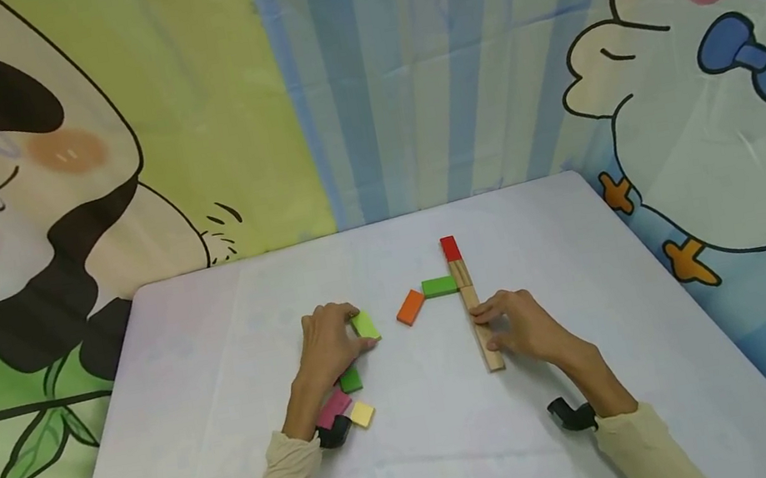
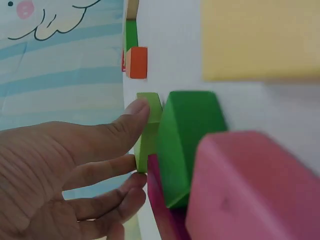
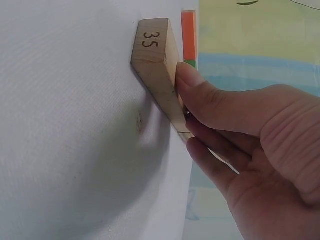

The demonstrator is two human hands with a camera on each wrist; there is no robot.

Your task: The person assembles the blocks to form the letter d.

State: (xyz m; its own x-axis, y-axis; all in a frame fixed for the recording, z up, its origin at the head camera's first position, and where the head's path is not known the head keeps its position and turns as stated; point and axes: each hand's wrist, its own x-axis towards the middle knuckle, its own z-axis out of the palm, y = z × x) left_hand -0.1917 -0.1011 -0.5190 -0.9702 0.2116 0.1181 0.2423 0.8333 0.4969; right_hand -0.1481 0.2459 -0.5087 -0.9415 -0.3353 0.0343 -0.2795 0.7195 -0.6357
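- L hand (image 1: 327, 341): clamped on lt-green blk (image 1: 365, 326), held btwn thumb and fingertips.
- Lt-green blk: at fingertip end of L hand, on side facing R hand. Contact w/ tabletop (image 1: 430, 476): cannot tell.
- R hand (image 1: 525, 325): thumb and bent fingers clamped on wood blk (image 1: 494, 359).
- Wood blk: under R-hand fingertips, lying on tabletop; near end projects toward wearer, past R thumb. End face marked "35" (R-wrist view).
- Row: runs straight on beyond R-hand fingers, w/ wood pcs (image 1: 460, 272), then red blk (image 1: 450, 249) at far end.
- Mid-green blk (image 1: 439, 287): beyond and left of R hand, crosswise, one end against row.
- Orange blk (image 1: 410, 307): btwn hands, set at an angle, adj. to outer end of mid-green blk.
- Dk-green blk (image 1: 351, 379): just beside L wrist, nearer wearer than L-hand fingertips.
- Pink blk (image 1: 333, 408): next to dk-green blk, partly hidden by L wrist.
- Yellow blk (image 1: 362, 414): just right of pink blk, nearer wearer than L hand.
- Magenta blk (image 2: 156, 200): L-wrist view only; alongside dk-green blk, near L-hand fingertips.
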